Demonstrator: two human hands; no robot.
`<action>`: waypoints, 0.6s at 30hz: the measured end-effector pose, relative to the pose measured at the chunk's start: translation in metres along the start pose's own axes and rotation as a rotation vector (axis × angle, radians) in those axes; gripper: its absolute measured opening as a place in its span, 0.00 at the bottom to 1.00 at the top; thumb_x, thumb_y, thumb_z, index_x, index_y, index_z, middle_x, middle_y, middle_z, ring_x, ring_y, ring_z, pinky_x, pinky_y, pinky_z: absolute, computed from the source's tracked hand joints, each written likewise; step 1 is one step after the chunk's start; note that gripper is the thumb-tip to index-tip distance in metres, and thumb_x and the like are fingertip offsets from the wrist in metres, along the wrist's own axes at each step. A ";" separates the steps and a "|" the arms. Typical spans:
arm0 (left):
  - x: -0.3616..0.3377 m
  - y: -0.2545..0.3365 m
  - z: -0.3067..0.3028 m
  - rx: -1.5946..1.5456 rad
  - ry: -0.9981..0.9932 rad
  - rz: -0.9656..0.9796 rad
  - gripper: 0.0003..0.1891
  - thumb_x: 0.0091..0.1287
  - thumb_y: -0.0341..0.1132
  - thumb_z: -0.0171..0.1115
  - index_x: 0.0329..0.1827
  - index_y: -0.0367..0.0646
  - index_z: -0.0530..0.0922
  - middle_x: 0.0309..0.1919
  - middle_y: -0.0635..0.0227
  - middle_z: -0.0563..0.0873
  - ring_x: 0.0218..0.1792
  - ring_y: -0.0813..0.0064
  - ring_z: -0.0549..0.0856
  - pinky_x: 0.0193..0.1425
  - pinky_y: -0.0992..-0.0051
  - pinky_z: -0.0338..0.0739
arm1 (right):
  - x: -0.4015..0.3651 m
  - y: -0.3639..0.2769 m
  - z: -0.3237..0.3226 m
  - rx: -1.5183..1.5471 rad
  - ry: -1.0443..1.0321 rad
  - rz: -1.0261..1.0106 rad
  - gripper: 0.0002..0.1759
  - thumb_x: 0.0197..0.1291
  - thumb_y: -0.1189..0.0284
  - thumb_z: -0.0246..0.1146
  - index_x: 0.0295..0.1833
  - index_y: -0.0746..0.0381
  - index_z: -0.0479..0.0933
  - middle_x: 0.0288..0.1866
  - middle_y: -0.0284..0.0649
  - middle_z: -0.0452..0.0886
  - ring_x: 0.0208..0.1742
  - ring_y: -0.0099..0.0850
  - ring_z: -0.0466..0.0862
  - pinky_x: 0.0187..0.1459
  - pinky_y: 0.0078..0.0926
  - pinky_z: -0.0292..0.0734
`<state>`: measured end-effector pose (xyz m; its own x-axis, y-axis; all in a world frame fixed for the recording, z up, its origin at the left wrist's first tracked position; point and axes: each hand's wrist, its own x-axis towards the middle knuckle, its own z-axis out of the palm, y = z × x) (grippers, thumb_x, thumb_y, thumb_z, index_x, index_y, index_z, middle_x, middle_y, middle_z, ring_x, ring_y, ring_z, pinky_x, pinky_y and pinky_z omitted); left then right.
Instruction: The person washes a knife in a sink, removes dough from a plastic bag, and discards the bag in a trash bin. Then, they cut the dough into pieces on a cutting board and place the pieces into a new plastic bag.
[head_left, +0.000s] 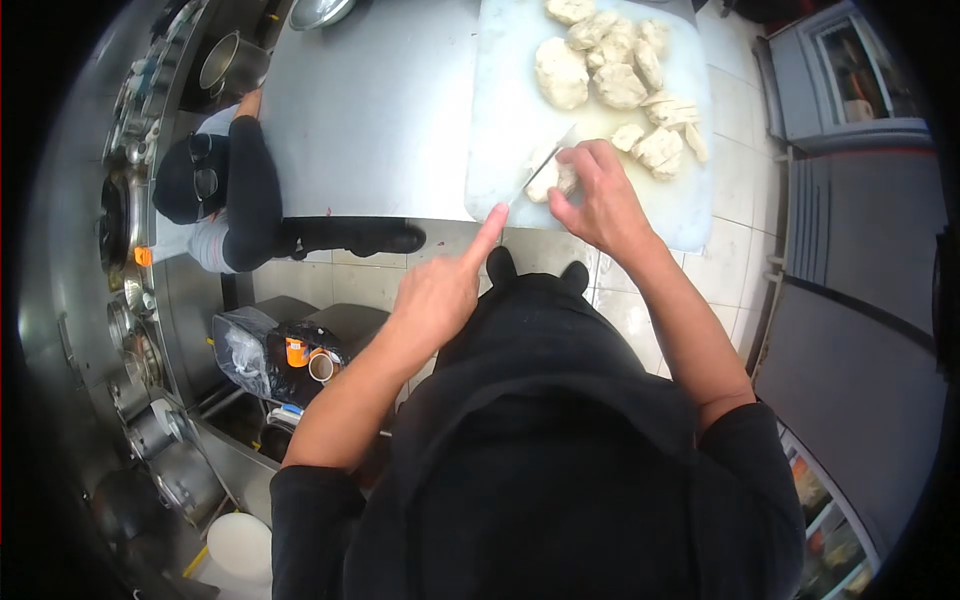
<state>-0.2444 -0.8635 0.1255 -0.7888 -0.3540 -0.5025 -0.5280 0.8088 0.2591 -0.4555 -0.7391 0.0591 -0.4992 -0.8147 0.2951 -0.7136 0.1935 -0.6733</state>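
Note:
My left hand (438, 292) is closed round a knife, its index finger stretched along the back of the blade (543, 168); the handle is hidden in my palm. The blade stands against a pale, cream-coloured lump (541, 184) near the front edge of a white cutting board (500, 110). My right hand (603, 200) grips that lump from the right, fingertips close beside the blade. Just beyond my right hand lie cut pieces, one of them a sliced lump (660, 153). Farther back on the board is a cluster of similar whole lumps (562, 74).
The board rests on a steel table (370, 110). A person in a dark cap (185, 178) is at its left side, near a metal pot (234, 66). A metal bowl (320, 10) sits at the back. Below left is a lined bin (243, 350); fridges (850, 240) stand right.

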 end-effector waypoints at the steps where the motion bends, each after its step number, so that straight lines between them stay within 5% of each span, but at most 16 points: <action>1: 0.006 0.003 -0.009 0.004 -0.019 0.002 0.46 0.65 0.24 0.54 0.85 0.69 0.47 0.25 0.46 0.83 0.29 0.41 0.84 0.38 0.47 0.78 | -0.003 0.000 -0.001 0.010 -0.002 0.007 0.23 0.53 0.73 0.72 0.54 0.66 0.77 0.50 0.50 0.76 0.52 0.49 0.80 0.53 0.39 0.78; 5: -0.014 0.011 -0.032 -0.055 0.056 0.114 0.46 0.65 0.24 0.53 0.85 0.68 0.47 0.25 0.44 0.83 0.30 0.41 0.84 0.39 0.47 0.78 | -0.002 -0.002 -0.004 0.005 -0.005 0.026 0.21 0.53 0.73 0.72 0.52 0.66 0.77 0.50 0.50 0.77 0.50 0.48 0.80 0.52 0.39 0.79; 10: -0.032 0.014 -0.025 -0.005 -0.069 -0.025 0.46 0.66 0.25 0.53 0.85 0.73 0.47 0.25 0.45 0.83 0.30 0.40 0.83 0.40 0.47 0.77 | -0.003 0.000 -0.004 0.018 0.004 0.012 0.20 0.53 0.73 0.73 0.50 0.66 0.77 0.49 0.50 0.77 0.50 0.49 0.81 0.51 0.40 0.79; 17: 0.027 -0.017 -0.010 -0.317 -0.084 0.085 0.44 0.68 0.27 0.51 0.85 0.72 0.46 0.30 0.40 0.84 0.33 0.39 0.85 0.44 0.49 0.79 | -0.006 0.001 -0.004 0.015 -0.003 0.032 0.19 0.54 0.74 0.72 0.51 0.66 0.77 0.50 0.49 0.77 0.51 0.48 0.81 0.52 0.39 0.79; 18: 0.028 -0.006 -0.048 -0.607 -0.378 -0.124 0.43 0.70 0.29 0.50 0.85 0.72 0.45 0.32 0.36 0.84 0.36 0.37 0.85 0.47 0.49 0.78 | -0.007 0.000 -0.004 0.022 -0.002 0.024 0.19 0.54 0.74 0.71 0.51 0.67 0.78 0.50 0.49 0.76 0.51 0.48 0.80 0.53 0.40 0.78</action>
<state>-0.2781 -0.9011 0.1499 -0.6068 -0.1508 -0.7805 -0.7749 0.3312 0.5384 -0.4542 -0.7314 0.0596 -0.5153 -0.8109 0.2772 -0.6901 0.2010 -0.6952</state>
